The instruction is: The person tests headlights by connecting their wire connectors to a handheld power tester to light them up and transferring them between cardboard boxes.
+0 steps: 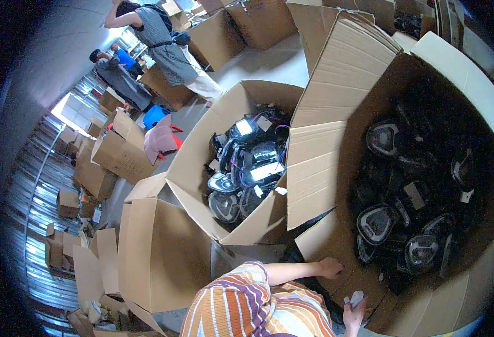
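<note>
With the left hand [330, 267] resting flat on the front flap of the large carton [337, 247] and the right hand [354, 310] closed around a small pale object [357, 297] — just below that carton — the flap may buckle, tipping the dark lamp housings [377, 222] inside.

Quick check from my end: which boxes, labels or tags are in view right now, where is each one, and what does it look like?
Large open box: right, brown cardboard, full of dark lamp units.
Smaller open box: centre, brown, flaps up, holds lamp units with white tags.
Closed boxes: lower left, plain brown.
Small pale tag: at the right hand, bottom edge.
Left hand: rests on the large box's lower flap.
</note>
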Motion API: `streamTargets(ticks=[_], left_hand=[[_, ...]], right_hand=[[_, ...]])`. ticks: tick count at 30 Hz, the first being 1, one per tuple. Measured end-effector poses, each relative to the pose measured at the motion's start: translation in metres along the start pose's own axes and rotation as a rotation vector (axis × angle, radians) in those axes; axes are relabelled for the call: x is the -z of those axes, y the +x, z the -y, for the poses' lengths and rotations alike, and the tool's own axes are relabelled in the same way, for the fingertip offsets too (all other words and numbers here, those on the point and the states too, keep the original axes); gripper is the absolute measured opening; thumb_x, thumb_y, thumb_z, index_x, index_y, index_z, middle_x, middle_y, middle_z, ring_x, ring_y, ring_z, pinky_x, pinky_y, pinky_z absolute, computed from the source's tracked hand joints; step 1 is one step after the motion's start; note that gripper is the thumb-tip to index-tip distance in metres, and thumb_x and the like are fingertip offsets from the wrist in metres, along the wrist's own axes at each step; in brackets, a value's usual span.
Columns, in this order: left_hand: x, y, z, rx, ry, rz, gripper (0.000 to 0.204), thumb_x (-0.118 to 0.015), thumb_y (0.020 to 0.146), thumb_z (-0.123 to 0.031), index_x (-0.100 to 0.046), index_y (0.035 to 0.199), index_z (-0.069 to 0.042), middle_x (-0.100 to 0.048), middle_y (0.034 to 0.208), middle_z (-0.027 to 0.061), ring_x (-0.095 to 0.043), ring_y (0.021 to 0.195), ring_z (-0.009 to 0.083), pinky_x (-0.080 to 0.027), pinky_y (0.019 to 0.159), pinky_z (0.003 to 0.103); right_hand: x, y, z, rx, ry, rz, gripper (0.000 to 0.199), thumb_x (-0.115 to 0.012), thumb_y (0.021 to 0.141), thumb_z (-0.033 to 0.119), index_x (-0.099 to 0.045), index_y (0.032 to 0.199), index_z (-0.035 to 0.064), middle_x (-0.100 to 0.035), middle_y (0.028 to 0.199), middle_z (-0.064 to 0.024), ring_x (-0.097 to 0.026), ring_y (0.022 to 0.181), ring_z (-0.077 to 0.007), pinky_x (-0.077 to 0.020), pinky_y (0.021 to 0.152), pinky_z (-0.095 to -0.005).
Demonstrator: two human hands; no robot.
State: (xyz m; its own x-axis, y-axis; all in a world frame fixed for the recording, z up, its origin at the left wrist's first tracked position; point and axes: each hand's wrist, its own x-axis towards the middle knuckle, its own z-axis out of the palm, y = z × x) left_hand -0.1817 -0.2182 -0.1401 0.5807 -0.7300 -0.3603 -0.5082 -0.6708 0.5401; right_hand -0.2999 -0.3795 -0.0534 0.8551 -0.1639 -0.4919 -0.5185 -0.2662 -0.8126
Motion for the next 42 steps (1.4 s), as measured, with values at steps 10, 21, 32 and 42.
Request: streamTargets(ticks=[10, 21, 32, 42], left_hand=[[0.013, -0.004, -0.003, -0.059, -0.081, -0.059, 0.022, -0.045, 0.062, -0.021, -0.055, 0.065, -0.001, -0.053, 0.066, 0.0171, -0.052, 0.063, 0.0311, -0.042, 0.055, 0.040], [0.025, 0.005, -0.008, 0.021, -0.148, 0.163, 0.022, -0.046, 0.063, -0.022, -0.054, 0.069, -0.002, -0.054, 0.068, 0.0164, -0.052, 0.066, 0.0307, -0.042, 0.056, 0.040], [-0.013, 0.008, 0.010, 0.007, -0.114, -0.008, 0.020, -0.047, 0.059, -0.020, -0.054, 0.068, -0.004, -0.053, 0.066, 0.0168, -0.052, 0.064, 0.0304, -0.042, 0.055, 0.040], [-0.030, 0.011, 0.024, -0.008, -0.195, -0.038, 0.024, -0.044, 0.065, -0.025, -0.054, 0.065, -0.004, -0.053, 0.063, 0.0169, -0.052, 0.061, 0.0315, -0.042, 0.055, 0.040]], right_hand=[[0.001, 0.002, 0.002, 0.008, 0.009, 0.005, 0.045, -0.043, 0.060, -0.001, -0.029, 0.103, -0.0038, -0.041, 0.095, -0.0154, -0.042, 0.089, -0.0225, -0.0330, 0.076, -0.0294], [-0.001, -0.003, 0.014, 0.000, -0.027, -0.041, 0.049, -0.045, 0.062, 0.000, -0.027, 0.106, -0.0048, -0.040, 0.098, -0.0175, -0.040, 0.093, -0.0228, -0.0319, 0.078, -0.0290], [0.001, -0.004, 0.023, 0.035, -0.071, 0.013, 0.045, -0.046, 0.062, 0.004, -0.029, 0.103, -0.0035, -0.043, 0.090, -0.0157, -0.043, 0.086, -0.0242, -0.0326, 0.076, -0.0287], [-0.003, -0.003, 0.011, 0.009, -0.150, -0.014, 0.057, -0.048, 0.062, 0.006, -0.021, 0.110, -0.0057, -0.037, 0.105, -0.0218, -0.036, 0.100, -0.0276, -0.0296, 0.081, -0.0306]])
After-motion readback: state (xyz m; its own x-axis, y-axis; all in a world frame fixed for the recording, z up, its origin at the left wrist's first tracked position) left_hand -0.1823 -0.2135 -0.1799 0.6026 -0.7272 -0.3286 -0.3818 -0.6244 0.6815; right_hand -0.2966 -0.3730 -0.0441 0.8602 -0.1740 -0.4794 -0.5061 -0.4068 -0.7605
